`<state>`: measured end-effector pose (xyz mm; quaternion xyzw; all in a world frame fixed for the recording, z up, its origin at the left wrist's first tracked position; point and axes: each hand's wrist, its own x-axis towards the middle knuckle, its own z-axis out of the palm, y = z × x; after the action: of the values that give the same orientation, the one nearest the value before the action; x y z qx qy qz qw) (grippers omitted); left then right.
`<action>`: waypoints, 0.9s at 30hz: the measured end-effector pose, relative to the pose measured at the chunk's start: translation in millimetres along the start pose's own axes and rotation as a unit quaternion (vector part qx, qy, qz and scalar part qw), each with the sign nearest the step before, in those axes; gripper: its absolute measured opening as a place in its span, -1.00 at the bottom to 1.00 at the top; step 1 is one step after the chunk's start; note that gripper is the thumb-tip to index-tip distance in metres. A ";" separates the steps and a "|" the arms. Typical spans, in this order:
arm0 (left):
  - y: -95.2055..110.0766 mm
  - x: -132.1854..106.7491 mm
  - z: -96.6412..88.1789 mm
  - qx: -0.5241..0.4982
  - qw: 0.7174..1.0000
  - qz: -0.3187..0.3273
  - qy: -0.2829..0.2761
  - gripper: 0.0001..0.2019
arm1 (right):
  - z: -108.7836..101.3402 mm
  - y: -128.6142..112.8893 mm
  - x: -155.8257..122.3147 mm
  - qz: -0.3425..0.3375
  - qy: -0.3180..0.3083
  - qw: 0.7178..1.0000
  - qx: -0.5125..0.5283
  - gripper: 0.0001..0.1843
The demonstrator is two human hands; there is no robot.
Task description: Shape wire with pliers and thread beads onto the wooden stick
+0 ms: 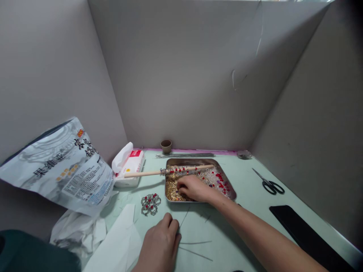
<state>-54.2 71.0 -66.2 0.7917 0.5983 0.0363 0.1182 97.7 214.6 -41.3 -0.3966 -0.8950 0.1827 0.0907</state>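
My left hand [162, 241] rests low over the table, its fingers pressed together on thin wires [195, 242] whose ends stick out to the right and upward. Inside a metal tray [233, 195], my right hand [193, 187] dips curled fingers into gold beads [171, 189]; what the fingertips pinch is hidden. Clear and red beads [219, 179] fill the tray's right side. Across the tray lies a wooden stick [141, 174] with beaded pieces around it. A flower-like beadwork piece [150, 204] with red beads lies left of the tray.
At left stand a large printed pouch [82, 170] and a tissue pack [133, 166], with white paper [121, 234] below. Behind the tray are a small cup [166, 146] and a wire bundle [187, 155]. Scissors [269, 184] and a black strip [303, 230] lie right.
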 end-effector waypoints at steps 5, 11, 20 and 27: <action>-1.2 0.0 2.0 -0.003 1.000 0.004 0.005 -0.83 | 5.5 -13.3 10.1 0.038 -0.013 0.997 -0.069 -0.80; -3.2 -1.3 4.0 -0.002 1.000 0.012 0.009 -0.83 | -9.5 -0.2 -1.1 0.031 -0.001 0.998 -0.062 -0.76; -3.6 -0.4 5.1 0.001 1.000 0.016 0.020 -0.84 | -20.6 2.5 -23.1 0.076 -0.026 0.991 -0.108 -0.78; -4.7 -0.7 6.2 -0.002 1.000 0.021 0.020 -0.83 | -2.4 -6.1 -5.8 0.072 -0.067 0.995 -0.008 -0.81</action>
<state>-57.6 70.7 -73.3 0.8028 0.5839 0.0559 0.1070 98.2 207.1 -36.8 -0.4473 -0.8698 0.2076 0.0139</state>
